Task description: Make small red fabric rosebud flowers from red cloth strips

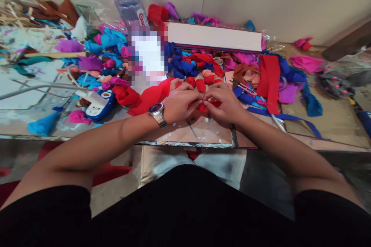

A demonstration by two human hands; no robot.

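My left hand, with a metal watch on its wrist, meets my right hand over the table. The fingertips of both pinch a piece of red crepe paper, which is mostly covered by the fingers. A long red crepe strip lies under and beside the left hand. Just beyond the fingers are small rolled red paper pieces. A pair of scissors lies right of my right hand, near a folded red strip. A thin wire or stick rests below the hands.
Crumpled coloured paper flowers crowd the left and back. A plastic bottle stands behind them, near a long pale box. At left lie a blue-and-white power socket and a blue paper cone. The table's front edge runs close to my body.
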